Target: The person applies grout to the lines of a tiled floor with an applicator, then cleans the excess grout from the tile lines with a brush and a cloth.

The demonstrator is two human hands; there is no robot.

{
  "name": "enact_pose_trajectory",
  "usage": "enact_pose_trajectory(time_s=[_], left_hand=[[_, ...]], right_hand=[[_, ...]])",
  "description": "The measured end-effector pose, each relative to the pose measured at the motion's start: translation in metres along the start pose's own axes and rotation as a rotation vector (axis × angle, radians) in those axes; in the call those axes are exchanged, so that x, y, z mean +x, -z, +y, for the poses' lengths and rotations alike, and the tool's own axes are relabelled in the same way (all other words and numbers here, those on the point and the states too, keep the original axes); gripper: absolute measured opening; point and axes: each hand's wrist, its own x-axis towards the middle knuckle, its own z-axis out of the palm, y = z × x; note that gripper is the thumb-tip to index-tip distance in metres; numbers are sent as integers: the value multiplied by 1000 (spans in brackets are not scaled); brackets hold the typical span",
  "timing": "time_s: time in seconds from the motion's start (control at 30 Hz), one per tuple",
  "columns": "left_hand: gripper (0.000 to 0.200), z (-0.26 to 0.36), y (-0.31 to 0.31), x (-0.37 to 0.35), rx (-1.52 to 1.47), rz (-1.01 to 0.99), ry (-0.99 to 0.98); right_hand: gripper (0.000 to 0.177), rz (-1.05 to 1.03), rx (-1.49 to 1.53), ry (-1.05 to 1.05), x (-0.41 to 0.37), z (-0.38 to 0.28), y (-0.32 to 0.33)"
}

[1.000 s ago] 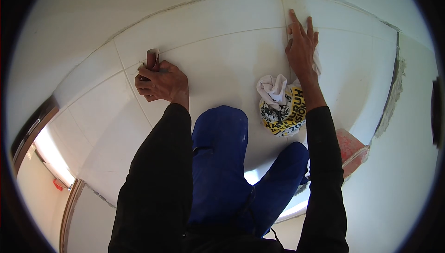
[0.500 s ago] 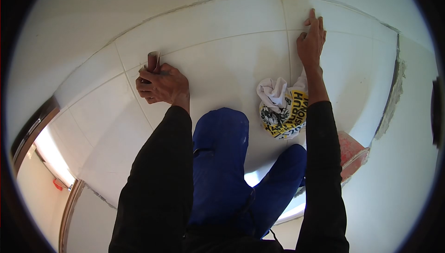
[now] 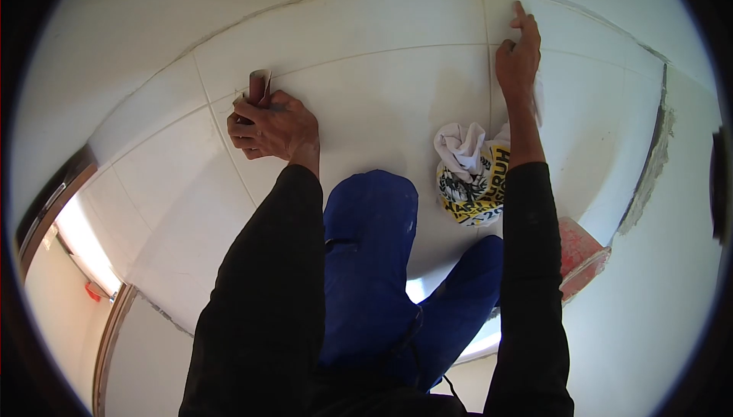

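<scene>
My left hand (image 3: 273,127) is wrapped round a rolled brown sheet (image 3: 259,88) with a pale inner side, low over the white floor tiles (image 3: 366,104). Farther right, my right hand (image 3: 521,62) rests on the tiles beside a joint line, its index finger stretched toward the wall edge and other fingers partly curled. Between its fingers I see nothing held. A crumpled white cloth (image 3: 469,176) with yellow and black print lies by my right forearm, partly hidden behind it.
A red, dusty block-like object (image 3: 580,253) stands at the right near a rough wall edge. My blue-clad knees (image 3: 370,226) are on the floor. A brown door frame (image 3: 61,199) and a bright opening are at the left.
The view has shifted slightly. My right index fingertip sits a little nearer the wall edge. My left hand keeps its hold on the rolled sheet.
</scene>
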Motion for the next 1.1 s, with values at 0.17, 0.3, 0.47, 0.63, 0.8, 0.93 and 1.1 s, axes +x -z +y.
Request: enact_pose_trajectory(time_s=[0.17,0.3,0.47,0.63,0.8,0.93,1.1], left_hand=[[58,-3,-5,1,41,41,-27],[57,-5,-8,1,0,84,-37],[56,-5,-10,2,30,80,-23],[55,-4,-6,1,20,69,-23],[59,-5,-7,2,25,45,-28],[59,-7,-10,3,24,21,-14],[55,-4,-6,2,19,52,-30]], right_hand=[[82,-127,-49,130,5,-6,-2],[87,-126,57,237,6,-9,5],[94,-238,-83,199,6,-12,2],[97,-221,-248,304,3,-8,-2],[73,-232,-420,333,6,-12,-4],[35,-230,-648,492,13,-10,1],[26,-260,-688,546,20,-1,7]])
